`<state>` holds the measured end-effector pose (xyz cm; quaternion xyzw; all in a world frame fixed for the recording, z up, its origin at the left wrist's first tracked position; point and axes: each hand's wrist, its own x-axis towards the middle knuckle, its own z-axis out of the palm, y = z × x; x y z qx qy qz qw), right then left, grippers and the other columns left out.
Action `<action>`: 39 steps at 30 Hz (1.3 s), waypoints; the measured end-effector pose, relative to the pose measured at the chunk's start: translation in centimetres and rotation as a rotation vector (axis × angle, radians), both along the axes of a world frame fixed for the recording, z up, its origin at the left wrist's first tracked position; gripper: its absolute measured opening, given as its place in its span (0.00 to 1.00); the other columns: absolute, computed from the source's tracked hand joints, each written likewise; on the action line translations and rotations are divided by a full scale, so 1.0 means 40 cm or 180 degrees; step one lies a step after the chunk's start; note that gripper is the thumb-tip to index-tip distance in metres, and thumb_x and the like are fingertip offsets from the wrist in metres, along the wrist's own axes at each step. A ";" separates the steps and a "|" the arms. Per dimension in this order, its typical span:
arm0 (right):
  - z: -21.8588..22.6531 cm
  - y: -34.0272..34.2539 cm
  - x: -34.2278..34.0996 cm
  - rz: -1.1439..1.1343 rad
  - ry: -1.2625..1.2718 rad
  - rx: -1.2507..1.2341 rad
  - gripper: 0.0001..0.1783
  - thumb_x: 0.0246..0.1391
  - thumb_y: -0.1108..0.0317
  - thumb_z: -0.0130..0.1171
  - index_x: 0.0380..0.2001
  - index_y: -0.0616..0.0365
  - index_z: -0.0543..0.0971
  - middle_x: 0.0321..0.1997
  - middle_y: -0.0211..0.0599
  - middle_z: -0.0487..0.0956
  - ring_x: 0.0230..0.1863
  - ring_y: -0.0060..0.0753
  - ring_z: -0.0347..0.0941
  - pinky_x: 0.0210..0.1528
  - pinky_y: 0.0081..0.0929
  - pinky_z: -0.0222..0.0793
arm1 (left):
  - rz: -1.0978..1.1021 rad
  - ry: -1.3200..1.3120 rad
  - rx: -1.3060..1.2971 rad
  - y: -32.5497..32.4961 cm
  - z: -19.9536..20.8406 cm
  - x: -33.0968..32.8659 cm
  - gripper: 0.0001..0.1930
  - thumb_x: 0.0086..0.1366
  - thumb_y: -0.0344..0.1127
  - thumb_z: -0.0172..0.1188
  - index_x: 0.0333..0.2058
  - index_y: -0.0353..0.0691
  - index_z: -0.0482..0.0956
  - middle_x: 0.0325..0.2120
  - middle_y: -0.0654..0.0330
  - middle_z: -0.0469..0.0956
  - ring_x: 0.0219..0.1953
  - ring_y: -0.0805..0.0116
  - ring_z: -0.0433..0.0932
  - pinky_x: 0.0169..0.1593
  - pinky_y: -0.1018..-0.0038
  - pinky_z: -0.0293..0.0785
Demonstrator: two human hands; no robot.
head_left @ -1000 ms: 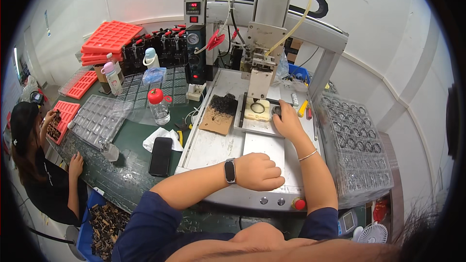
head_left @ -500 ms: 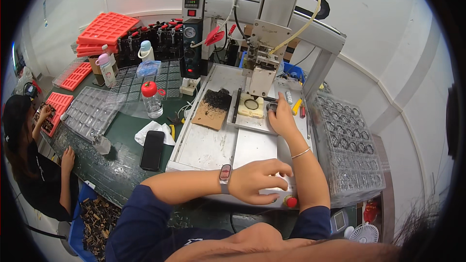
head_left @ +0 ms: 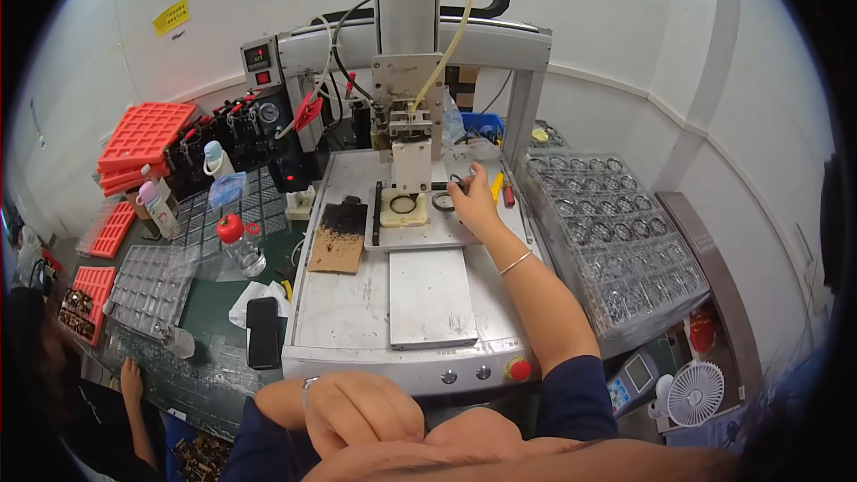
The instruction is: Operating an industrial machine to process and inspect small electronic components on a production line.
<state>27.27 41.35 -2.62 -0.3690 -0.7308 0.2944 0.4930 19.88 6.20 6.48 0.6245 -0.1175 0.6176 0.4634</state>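
Observation:
My right hand (head_left: 475, 201) is over the right side of the metal fixture plate (head_left: 433, 236) beneath the machine head (head_left: 411, 165). Its thumb and fingers pinch what looks like a small dark ring (head_left: 457, 182), partly hidden by the fingers. Just left of the fingertips, another black ring (head_left: 444, 202) lies on the plate. A third dark ring (head_left: 403, 203) rests on the cream-coloured block (head_left: 390, 218). Close to me at the lower edge, my left hand (head_left: 361, 406) is raised with its fingers curled in; its fingertips are hidden and nothing shows in it.
Stacked clear trays (head_left: 616, 241) of rings stand right of the machine. Cardboard with black bits (head_left: 336, 250) lies left of the plate. A phone (head_left: 262, 332), a red-capped bottle (head_left: 241, 245) and red trays (head_left: 143, 143) occupy the left bench, where a co-worker's hand (head_left: 131, 381) rests.
My left hand has moved from above the machine's front edge back toward me, its fingers curling. My right hand stays by the plate, where a ring now lies beside it. The whole view has shifted.

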 end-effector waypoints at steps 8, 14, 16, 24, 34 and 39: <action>0.010 0.004 -0.005 -0.0070 0.0119 0.0014 0.34 0.52 0.62 0.62 0.56 0.71 0.62 0.42 0.52 0.76 0.41 0.45 0.75 0.45 0.35 0.71 | 0.0136 0.0457 0.0770 0.025 -0.056 -0.038 0.11 0.58 0.28 0.66 0.37 0.28 0.78 0.39 0.43 0.76 0.37 0.45 0.77 0.38 0.53 0.78; 0.006 0.020 0.002 -0.0150 0.0213 0.0067 0.31 0.52 0.61 0.63 0.52 0.71 0.66 0.45 0.56 0.76 0.47 0.50 0.75 0.50 0.37 0.69 | 0.0467 0.0052 0.0857 0.000 -0.067 -0.010 0.07 0.61 0.27 0.61 0.35 0.28 0.78 0.36 0.43 0.76 0.35 0.47 0.76 0.37 0.56 0.78; -0.002 0.034 0.005 -0.0204 0.0252 0.0103 0.29 0.51 0.62 0.63 0.51 0.70 0.68 0.45 0.57 0.76 0.48 0.51 0.74 0.50 0.38 0.69 | 0.0478 0.0150 0.1009 0.015 -0.082 -0.022 0.07 0.61 0.27 0.61 0.35 0.28 0.78 0.37 0.43 0.76 0.35 0.47 0.76 0.37 0.56 0.78; -0.018 0.045 -0.018 -0.0239 0.0173 0.0507 0.33 0.52 0.64 0.63 0.56 0.70 0.62 0.46 0.50 0.73 0.43 0.38 0.73 0.46 0.31 0.71 | 0.0998 -0.0248 0.1270 -0.009 -0.024 0.014 0.06 0.62 0.27 0.60 0.34 0.29 0.77 0.38 0.43 0.75 0.36 0.45 0.75 0.39 0.56 0.79; 0.005 -0.010 0.001 0.0047 0.0167 0.0511 0.37 0.51 0.66 0.63 0.58 0.69 0.57 0.47 0.55 0.72 0.46 0.45 0.73 0.49 0.35 0.69 | 0.0757 0.1733 0.1835 0.030 0.028 -0.050 0.06 0.58 0.22 0.55 0.35 0.33 0.75 0.36 0.47 0.76 0.34 0.47 0.76 0.39 0.57 0.76; 0.017 -0.043 0.022 0.0118 0.0288 0.0680 0.39 0.53 0.67 0.62 0.61 0.67 0.54 0.47 0.49 0.71 0.44 0.39 0.71 0.49 0.33 0.68 | 0.2536 0.0876 -0.0319 0.175 -0.068 -0.059 0.08 0.58 0.21 0.57 0.37 0.38 0.72 0.37 0.54 0.73 0.41 0.62 0.74 0.48 0.68 0.71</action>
